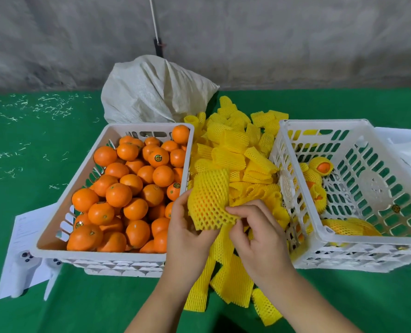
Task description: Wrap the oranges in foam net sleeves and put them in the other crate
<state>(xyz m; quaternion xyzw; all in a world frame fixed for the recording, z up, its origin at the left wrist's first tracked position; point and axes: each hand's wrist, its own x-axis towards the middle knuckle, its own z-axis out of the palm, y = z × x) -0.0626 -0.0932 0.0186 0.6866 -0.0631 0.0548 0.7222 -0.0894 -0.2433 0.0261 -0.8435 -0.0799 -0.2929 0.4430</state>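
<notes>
Green cloth (43, 140) covered the table under a grey wall, with pale shreds scattered at its far left. Nearest the left edge lay a sheet of paper (24, 236), partly under the white crate (84, 169) heaped with bare oranges (127, 188). Behind that crate slumped a white woven sack (151, 92). My left hand (187, 234) gripped a yellow foam net sleeve (208, 200) stretched round an orange, thumb on its left side, just beside the full crate's right wall. My right hand (255, 236) pinched the sleeve's lower right edge between thumb and fingertips. Beneath and behind both hands spread the pile of loose sleeves (233, 145), filling the gap between the crates. Further right stood the other crate (368, 188), tilted, holding a few wrapped oranges (320, 167) along its left side and near corner
</notes>
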